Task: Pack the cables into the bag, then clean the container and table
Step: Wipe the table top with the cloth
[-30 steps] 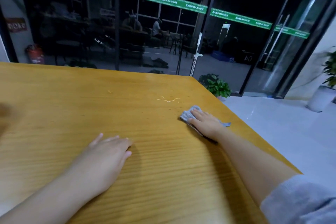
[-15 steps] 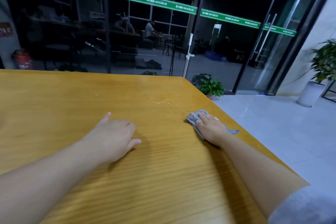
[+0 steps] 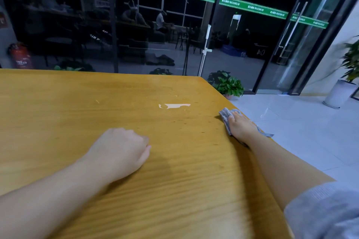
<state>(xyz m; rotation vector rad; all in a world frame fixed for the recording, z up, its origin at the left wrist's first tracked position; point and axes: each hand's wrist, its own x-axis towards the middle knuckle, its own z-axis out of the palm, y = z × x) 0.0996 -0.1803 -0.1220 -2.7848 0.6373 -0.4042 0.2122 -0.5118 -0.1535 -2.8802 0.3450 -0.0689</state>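
A wide yellow wooden table (image 3: 58, 112) fills the lower view. My right hand (image 3: 240, 127) presses flat, fingers straight, on a small grey cloth (image 3: 224, 113) close to the table's right edge; the cloth's ends stick out ahead of the fingers and behind the wrist. My left hand (image 3: 120, 151) rests on the tabletop near the middle, fingers curled under into a fist, holding nothing. A pale shiny patch (image 3: 173, 105) and small dark specks lie on the wood between the two hands and the far edge. No cables, bag or container are in view.
The table's right edge drops to a white tiled floor (image 3: 291, 122). A small green plant (image 3: 227, 85) stands by the far right corner, and a tall potted plant (image 3: 351, 60) stands at the right. A dark glass wall (image 3: 136, 35) runs behind the table, with a red fire extinguisher (image 3: 20, 56) beyond it.
My right hand has slid the cloth toward the table's right edge. My left hand's fingers, straight before, have curled under. The view has tilted down slightly.
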